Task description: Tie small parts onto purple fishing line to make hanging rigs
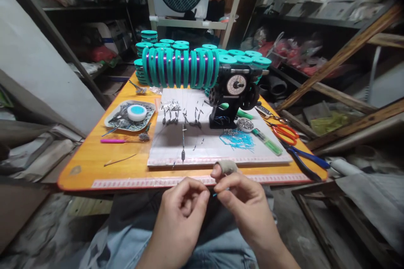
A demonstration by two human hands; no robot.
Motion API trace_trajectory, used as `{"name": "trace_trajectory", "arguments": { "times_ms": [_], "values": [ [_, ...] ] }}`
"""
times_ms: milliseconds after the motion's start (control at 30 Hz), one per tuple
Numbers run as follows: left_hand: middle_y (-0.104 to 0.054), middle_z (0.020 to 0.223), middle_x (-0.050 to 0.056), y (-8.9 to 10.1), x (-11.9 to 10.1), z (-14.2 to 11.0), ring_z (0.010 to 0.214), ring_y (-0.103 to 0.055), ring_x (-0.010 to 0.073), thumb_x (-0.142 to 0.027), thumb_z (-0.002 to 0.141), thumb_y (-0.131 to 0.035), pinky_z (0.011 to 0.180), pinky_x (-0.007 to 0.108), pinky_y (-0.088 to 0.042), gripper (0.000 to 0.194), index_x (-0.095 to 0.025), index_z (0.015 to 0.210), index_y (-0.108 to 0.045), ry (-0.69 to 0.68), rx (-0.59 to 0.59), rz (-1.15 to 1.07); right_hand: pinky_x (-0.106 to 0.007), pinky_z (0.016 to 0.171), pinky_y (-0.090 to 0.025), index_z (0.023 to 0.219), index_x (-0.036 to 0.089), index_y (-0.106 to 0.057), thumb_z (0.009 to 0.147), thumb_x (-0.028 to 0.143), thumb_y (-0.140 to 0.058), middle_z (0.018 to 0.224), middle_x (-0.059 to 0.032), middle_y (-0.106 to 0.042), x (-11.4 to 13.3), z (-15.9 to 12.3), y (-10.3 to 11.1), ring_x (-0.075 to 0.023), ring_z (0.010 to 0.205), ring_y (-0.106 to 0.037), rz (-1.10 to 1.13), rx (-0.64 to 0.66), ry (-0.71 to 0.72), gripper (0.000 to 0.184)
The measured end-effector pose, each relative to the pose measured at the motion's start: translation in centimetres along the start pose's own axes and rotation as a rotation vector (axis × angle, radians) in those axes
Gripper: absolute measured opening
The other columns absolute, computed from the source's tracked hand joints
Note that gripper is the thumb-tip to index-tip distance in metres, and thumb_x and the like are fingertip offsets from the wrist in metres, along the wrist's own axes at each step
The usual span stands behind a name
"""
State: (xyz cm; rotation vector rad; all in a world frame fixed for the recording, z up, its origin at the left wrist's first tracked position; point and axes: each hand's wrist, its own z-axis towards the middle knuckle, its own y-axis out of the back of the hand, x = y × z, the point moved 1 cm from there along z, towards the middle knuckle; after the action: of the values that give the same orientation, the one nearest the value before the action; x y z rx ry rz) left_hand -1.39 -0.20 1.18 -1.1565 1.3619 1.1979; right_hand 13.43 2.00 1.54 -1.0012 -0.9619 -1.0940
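My left hand (182,210) is closed in a pinch in front of the table's near edge; anything between its fingertips is too small to make out. Close beside it, my right hand (244,201) pinches a thin blue piece (215,194) whose tip pokes out toward the left fingers. One right finger wears a beige wrap (226,166). Beyond the hands lies a white board (176,145), and over it hangs a small dark weight (183,155) on a line. Thin blue pieces (238,139) are scattered on the board's right side.
Teal spools (181,67) sit in a row on a black winding machine (224,111), with more stacked behind. At right lie orange-handled scissors (285,132), blue pliers (307,157) and a green cutter (268,143). A tray (110,124) and a pink-handled tool (112,141) are left.
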Motion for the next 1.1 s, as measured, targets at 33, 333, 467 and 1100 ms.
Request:
{"name": "trace_trajectory", "arguments": {
  "times_ms": [33,333,467,1100],
  "values": [
    [-0.063,0.073,0.002,0.1,0.0,0.1,0.06,-0.052,0.0138,-0.037,0.091,-0.059,0.054,0.023,-0.04,0.021,-0.019,0.082,-0.064,-0.027,0.022,0.041,-0.031,0.09,-0.054,0.084,0.033,-0.078,0.081,0.027,-0.079,0.107,-0.0021,-0.072,0.5,0.2,-0.2,-0.0192,0.106,-0.065,-0.035,0.06,0.015,0.006],
    [-0.067,0.086,0.003,0.2,0.1,-0.6,0.077,-0.062,0.0168,-0.027,0.089,-0.062,0.067,0.023,-0.05,0.009,-0.022,0.096,-0.064,-0.1,0.009,-0.065,-0.031,0.077,-0.055,0.086,0.031,-0.079,0.082,0.013,-0.075,0.083,-0.0008,-0.076,1.3,0.9,-1.5,-0.0175,0.083,-0.068,-0.155,0.042,0.104,0.018],
    [-0.066,0.078,0.003,0.2,0.3,-0.9,0.069,-0.061,0.0144,-0.031,0.087,-0.066,0.059,0.02,-0.048,0.009,-0.021,0.086,-0.067,-0.068,-0.122,-0.223,-0.03,0.08,-0.057,0.083,0.031,-0.079,0.082,0.026,-0.078,0.086,-0.0014,-0.077,-0.8,0.0,-0.8,-0.0177,0.085,-0.071,0.064,-0.006,-0.108,0.005],
    [-0.05,0.059,-0.005,-0.2,-0.5,-1.2,0.05,-0.045,0.0082,-0.012,0.078,-0.073,0.045,0.017,-0.037,0.013,-0.024,0.082,-0.077,-0.365,-0.326,0.072,-0.023,0.065,-0.059,0.072,0.024,-0.074,0.069,0.035,-0.088,0.083,0.0,-0.07,-2.0,-1.4,-2.5,-0.0129,0.07,-0.066,0.714,-0.073,-0.531,0.018]
  ]
}}
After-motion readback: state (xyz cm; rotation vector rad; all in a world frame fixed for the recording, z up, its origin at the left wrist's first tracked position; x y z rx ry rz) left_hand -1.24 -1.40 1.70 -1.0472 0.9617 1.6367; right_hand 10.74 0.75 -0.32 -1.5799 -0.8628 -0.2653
